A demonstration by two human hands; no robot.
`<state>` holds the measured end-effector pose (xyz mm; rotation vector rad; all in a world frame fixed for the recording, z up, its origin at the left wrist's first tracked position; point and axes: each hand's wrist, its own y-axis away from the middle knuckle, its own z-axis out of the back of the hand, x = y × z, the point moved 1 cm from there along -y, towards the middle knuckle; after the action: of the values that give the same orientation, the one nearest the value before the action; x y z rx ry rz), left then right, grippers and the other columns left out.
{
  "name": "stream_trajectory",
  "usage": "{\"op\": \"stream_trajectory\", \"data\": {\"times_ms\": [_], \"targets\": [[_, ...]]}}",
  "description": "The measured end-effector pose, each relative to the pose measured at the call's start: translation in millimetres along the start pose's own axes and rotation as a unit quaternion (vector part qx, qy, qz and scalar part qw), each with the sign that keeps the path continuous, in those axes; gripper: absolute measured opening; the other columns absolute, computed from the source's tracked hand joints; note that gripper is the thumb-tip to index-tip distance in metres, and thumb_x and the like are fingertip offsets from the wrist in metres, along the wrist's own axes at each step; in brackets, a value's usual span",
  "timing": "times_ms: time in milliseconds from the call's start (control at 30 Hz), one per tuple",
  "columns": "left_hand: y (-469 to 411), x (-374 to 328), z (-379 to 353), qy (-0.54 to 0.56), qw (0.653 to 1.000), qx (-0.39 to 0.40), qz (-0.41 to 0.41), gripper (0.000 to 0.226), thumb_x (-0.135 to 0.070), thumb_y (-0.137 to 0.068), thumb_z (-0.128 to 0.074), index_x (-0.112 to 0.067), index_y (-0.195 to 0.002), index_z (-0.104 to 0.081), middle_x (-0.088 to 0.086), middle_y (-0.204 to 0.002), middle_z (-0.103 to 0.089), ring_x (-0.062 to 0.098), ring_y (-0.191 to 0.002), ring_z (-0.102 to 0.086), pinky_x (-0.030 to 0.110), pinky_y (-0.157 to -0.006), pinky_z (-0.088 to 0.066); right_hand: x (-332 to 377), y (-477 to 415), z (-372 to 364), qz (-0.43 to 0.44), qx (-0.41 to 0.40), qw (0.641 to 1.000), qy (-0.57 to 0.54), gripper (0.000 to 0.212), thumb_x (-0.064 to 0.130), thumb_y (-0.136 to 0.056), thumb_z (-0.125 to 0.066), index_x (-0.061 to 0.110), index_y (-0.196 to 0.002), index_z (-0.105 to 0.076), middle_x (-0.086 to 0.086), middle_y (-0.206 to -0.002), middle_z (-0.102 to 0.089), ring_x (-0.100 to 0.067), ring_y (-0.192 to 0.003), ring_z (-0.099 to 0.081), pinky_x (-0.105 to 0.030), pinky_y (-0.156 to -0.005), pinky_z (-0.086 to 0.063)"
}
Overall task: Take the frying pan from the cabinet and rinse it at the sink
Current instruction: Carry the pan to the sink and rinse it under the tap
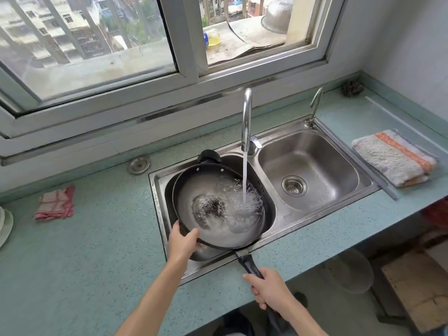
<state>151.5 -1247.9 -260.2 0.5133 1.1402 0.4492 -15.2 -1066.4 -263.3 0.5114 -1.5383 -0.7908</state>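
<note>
The black frying pan [194,190] sits tilted over the left basin of the steel double sink [322,215]. Water runs from the tall chrome faucet [246,117] into the pan's right side and foams there; a dark worn patch shows at the pan's middle. My left hand [184,241] grips the pan's near-left rim, thumb inside. My right hand [269,289] is closed around the pan's black handle [248,263], which juts over the counter's front edge.
A folded striped towel [395,157] lies on the counter right of the sink, a red checked cloth [55,203] on the left. White plates [4,224] stand at the far left edge. A small second tap [315,105] and a scrubber [352,88] are behind the right basin.
</note>
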Motion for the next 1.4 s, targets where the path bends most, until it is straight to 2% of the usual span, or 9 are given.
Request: {"op": "stream_trajectory", "data": {"times_ms": [133,300,367,600,700,900,1033,1300,1400], "targets": [[-18,14,5,0.1,0.992,0.035,0.073,0.072,0.002,-0.076,-0.058,-0.006,-0.144,-0.037,0.016,-0.133,-0.055,0.032,-0.106,-0.063,0.037,-0.064,-0.061,-3,-2,-10,0.016,-0.004,1.0,0.012,0.028,0.023,-0.089,-0.067,0.012,-0.073,-0.047,-0.001,-0.052,-0.05,-0.015,-0.039,-0.042,-0.027,-0.04,-0.038],[-29,15,8,0.141,0.979,0.057,0.139,0.04,0.021,-0.082,-0.042,-0.002,-0.114,-0.046,0.019,-0.097,-0.058,0.035,-0.089,-0.059,0.044,-0.064,-0.055,-1,-4,-17,-0.057,0.054,0.995,-0.065,0.029,0.025,-0.083,-0.077,0.008,-0.08,-0.053,-0.005,-0.057,-0.058,-0.017,-0.046,-0.054,-0.027,-0.045,-0.047],[-32,14,8,0.139,0.976,0.074,0.148,0.035,0.024,-0.083,-0.042,-0.003,-0.105,-0.044,0.018,-0.096,-0.056,0.032,-0.086,-0.057,0.046,-0.064,-0.053,3,-4,-19,-0.091,0.085,0.989,-0.081,0.029,0.029,-0.084,-0.077,0.007,-0.075,-0.06,-0.008,-0.061,-0.064,-0.019,-0.052,-0.064,-0.025,-0.046,-0.049],[-49,26,8,0.133,0.973,0.096,0.162,0.046,0.026,-0.083,-0.046,0.005,-0.123,-0.045,0.024,-0.128,-0.054,0.04,-0.119,-0.053,0.049,-0.075,-0.056,1,-7,-32,-0.106,0.077,0.984,-0.117,0.042,0.045,-0.088,-0.069,0.021,-0.066,-0.043,0.002,-0.055,-0.037,-0.013,-0.045,-0.034,-0.023,-0.044,-0.037],[-54,34,3,0.135,0.975,0.074,0.158,0.044,0.024,-0.085,-0.044,0.003,-0.123,-0.047,0.023,-0.131,-0.053,0.04,-0.121,-0.052,0.054,-0.089,-0.053,0,-7,-41,-0.118,0.048,0.986,-0.11,0.043,0.041,-0.09,-0.068,0.022,-0.065,-0.038,0.002,-0.055,-0.031,-0.014,-0.045,-0.028,-0.024,-0.044,-0.029],[-57,48,-8,0.17,0.966,0.074,0.179,0.051,0.027,-0.085,-0.041,0.004,-0.131,-0.042,0.022,-0.124,-0.053,0.033,-0.105,-0.055,0.053,-0.091,-0.051,3,3,-42,-0.08,-0.01,0.995,-0.057,0.038,0.024,-0.098,-0.057,0.018,-0.071,-0.031,0.0,-0.053,-0.03,-0.014,-0.041,-0.027,-0.025,-0.043,-0.027],[-55,53,-22,0.185,0.959,0.083,0.198,0.04,0.028,-0.083,-0.041,0.005,-0.114,-0.048,0.023,-0.11,-0.056,0.029,-0.086,-0.059,0.049,-0.078,-0.053,6,5,-26,-0.061,-0.036,0.997,0.005,0.035,0.023,-0.096,-0.058,0.017,-0.072,-0.032,0.003,-0.049,-0.032,-0.014,-0.039,-0.029,-0.026,-0.041,-0.03],[-57,45,-48,0.23,0.938,0.136,0.22,0.045,0.024,-0.08,-0.044,0.012,-0.123,-0.047,0.028,-0.12,-0.06,0.04,-0.101,-0.062,0.052,-0.065,-0.058,6,6,-5,-0.054,-0.077,0.994,0.05,0.036,0.031,-0.093,-0.061,0.014,-0.075,-0.035,0.004,-0.045,-0.038,-0.017,-0.036,-0.034,-0.026,-0.041,-0.032],[-55,40,-58,0.2,0.948,0.122,0.214,0.036,0.027,-0.08,-0.034,0.006,-0.107,-0.048,0.021,-0.093,-0.058,0.033,-0.082,-0.058,0.047,-0.061,-0.052,6,5,-3,-0.051,-0.087,0.993,0.056,0.035,0.032,-0.092,-0.061,0.014,-0.074,-0.038,0.001,-0.047,-0.04,-0.017,-0.036,-0.035,-0.025,-0.041,-0.032]]}}
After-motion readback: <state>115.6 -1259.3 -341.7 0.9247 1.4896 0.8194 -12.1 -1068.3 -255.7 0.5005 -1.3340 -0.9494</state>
